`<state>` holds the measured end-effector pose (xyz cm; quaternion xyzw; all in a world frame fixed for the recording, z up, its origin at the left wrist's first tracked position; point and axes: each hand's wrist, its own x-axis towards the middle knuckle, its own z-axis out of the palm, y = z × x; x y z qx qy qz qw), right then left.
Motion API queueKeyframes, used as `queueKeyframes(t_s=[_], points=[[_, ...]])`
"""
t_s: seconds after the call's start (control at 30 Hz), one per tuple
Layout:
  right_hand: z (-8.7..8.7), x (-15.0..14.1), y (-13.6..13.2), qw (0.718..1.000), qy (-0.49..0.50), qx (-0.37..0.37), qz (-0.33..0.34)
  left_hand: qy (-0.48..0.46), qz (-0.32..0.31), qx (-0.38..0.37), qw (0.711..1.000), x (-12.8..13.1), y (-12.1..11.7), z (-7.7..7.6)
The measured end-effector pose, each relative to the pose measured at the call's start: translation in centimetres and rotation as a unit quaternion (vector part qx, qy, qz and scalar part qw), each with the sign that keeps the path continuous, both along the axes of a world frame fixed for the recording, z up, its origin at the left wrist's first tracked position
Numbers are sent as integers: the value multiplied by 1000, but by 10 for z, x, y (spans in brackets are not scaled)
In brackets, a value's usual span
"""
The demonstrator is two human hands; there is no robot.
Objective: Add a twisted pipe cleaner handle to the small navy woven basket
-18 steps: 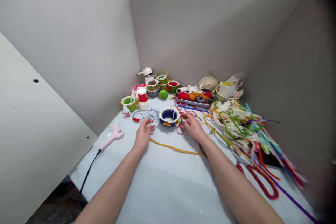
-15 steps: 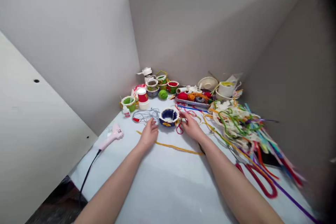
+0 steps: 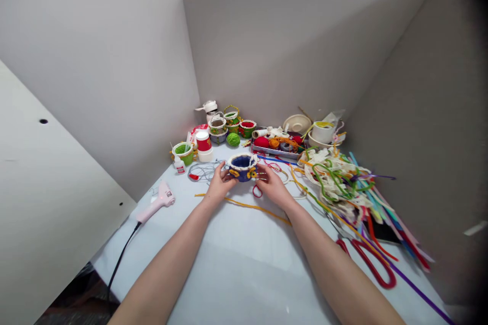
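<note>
A small dark blue basket (image 3: pixel 243 170) with a white braided rim and yellow flower trims is held between my two hands. My left hand (image 3: pixel 220 183) grips its left side, the thumb toward the front. On the opposite side my right hand (image 3: pixel 271 184) closes on the wall, fingers partly hidden behind it. Just below the basket lies a loop of red yarn (image 3: pixel 257 191), close to my right fingers. A mustard-yellow pipe cleaner (image 3: pixel 251 206) stretches across the white table (image 3: pixel 236 274) under my wrists.
At left lie a pink glue gun (image 3: pixel 158 202), a small glue bottle (image 3: pixel 179 165) and a red-labelled jar (image 3: pixel 203 143). Behind are decorated baskets and a green yarn ball (image 3: pixel 233 139). A yarn tray (image 3: pixel 280 152), a tangled craft pile (image 3: pixel 335 177) and red-handled scissors (image 3: pixel 375 266) occupy the right.
Both hands have closed in on the blue basket from either side. It has turned and appears slightly raised, with more yellow trim facing me. The view has shifted a little.
</note>
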<state>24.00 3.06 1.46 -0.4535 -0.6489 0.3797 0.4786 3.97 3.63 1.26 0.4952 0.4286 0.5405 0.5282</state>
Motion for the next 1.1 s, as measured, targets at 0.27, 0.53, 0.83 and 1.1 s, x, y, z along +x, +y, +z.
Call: queueKeyframes(t_s=[0.27,0.53,0.83,1.1], points=[[4,-3,-4,999,41,-19,-26,-44,-26,14,999,-4,2,2],[-2,-4,-1,999,39,-23,-21,-29,-16,11,999,-8,3,-6],[-17,-4,3,998,21,-61,-5,11,4,17,1000,-6,7,-14],[-18,-5,4,998,34,-62,0,23,5,9,1000,-9,7,-17]])
